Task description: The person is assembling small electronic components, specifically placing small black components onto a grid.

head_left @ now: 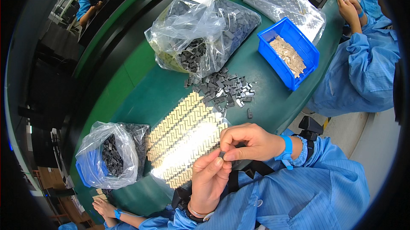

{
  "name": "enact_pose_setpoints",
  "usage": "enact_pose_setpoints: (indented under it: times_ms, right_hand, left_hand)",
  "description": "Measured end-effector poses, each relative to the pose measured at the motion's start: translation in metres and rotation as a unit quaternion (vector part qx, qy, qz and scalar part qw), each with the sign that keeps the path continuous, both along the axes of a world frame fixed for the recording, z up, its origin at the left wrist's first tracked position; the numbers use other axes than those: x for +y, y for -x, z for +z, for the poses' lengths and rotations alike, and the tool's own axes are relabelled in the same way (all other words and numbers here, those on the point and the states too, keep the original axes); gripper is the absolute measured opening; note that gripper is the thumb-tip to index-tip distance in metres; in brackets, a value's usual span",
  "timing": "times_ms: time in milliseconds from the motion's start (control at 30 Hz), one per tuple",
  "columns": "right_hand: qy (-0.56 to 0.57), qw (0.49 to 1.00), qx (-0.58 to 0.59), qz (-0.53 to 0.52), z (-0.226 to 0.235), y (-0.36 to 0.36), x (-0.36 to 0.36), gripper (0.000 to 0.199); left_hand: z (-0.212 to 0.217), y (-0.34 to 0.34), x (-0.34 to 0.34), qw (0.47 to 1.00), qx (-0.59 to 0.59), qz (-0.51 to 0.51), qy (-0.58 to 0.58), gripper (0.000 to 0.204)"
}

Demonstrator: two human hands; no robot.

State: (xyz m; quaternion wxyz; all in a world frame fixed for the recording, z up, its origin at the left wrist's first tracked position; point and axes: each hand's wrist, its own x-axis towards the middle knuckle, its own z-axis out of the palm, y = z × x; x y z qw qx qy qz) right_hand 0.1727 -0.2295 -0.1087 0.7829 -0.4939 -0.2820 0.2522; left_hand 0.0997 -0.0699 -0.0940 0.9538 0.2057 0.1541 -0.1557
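Hard to make out exactly what's being worked on here, since the small dark part (221,154) is mostly buried between fingertips and only a sliver of it shows. The left hand (209,178) comes up from the bottom edge with its fingers curled in, thumb and forefinger pinching the part from below, and the right hand (247,141) reaches across from the right with fingers closed, nipping the same piece from above, so both hands meet on it just over the near edge of the green surface (141,97). Right under and behind them lies a shiny sheet of tan strips (183,138) laid in a herringbone pattern, though glare washes out its middle. Beyond that is a loose pile of small grey parts (226,91) spilling from a big clear plastic bag (200,33) whose contents blur into a dark mass. A smaller bag of dark parts (109,155) sits on the left, partly covering something blue. A blue bin (294,65) with tan pieces stands to the right, and another clear bag of patterned sheets (284,3) is behind it. A co-worker's hands (351,7) are at the top right, cut off by the rim.
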Motion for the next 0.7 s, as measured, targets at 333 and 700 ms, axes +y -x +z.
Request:
enact_pose_setpoints:
  times_ms: [333,700]
  right_hand:
    - [0.074,0.979,-0.189,-0.016,0.006,-0.020,-0.008,0.020]
    - [0.074,0.959,-0.272,-0.023,0.006,-0.025,-0.005,0.023]
  left_hand:
    - [0.002,0.002,-0.002,0.998,0.003,0.004,-0.068,0.020]
    - [0.000,0.001,0.001,0.996,0.068,-0.040,0.035,0.020]
